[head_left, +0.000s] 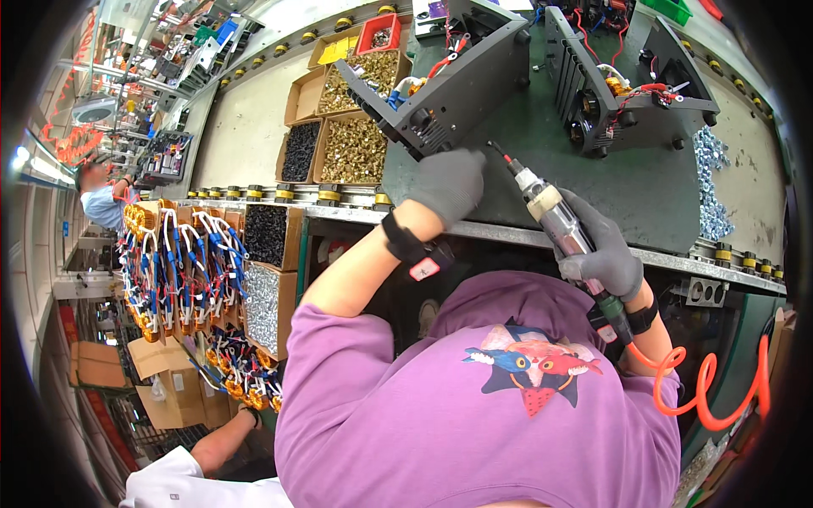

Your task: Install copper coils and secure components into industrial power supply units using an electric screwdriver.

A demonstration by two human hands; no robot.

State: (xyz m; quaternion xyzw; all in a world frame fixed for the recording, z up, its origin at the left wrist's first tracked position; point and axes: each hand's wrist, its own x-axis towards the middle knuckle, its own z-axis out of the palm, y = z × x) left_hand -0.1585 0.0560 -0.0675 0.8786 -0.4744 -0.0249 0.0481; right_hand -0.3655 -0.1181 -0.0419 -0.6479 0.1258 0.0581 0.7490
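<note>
My right hand (608,252), in a grey glove, is wrapped round a power screwdriver (561,222) with an orange coiled hose (703,398) at its rear. The driver's bit points up and left, close to my left hand (449,182). That gloved left hand is closed beside the lower corner of a black metal housing (487,72); whatever its fingers hold is hidden. Inside the housing are wires and a circuit board. A second black housing (584,93), with red wires and a copper coil, stands to the right on the dark green work surface (517,182).
Left of the housings are boxes of brass-coloured fasteners (351,148) and black screws (301,152). Silver screws (713,195) lie at the right. Wired coils (182,262) hang at the left. A co-worker's arm (222,444) reaches in at lower left; another person (103,199) is farther off.
</note>
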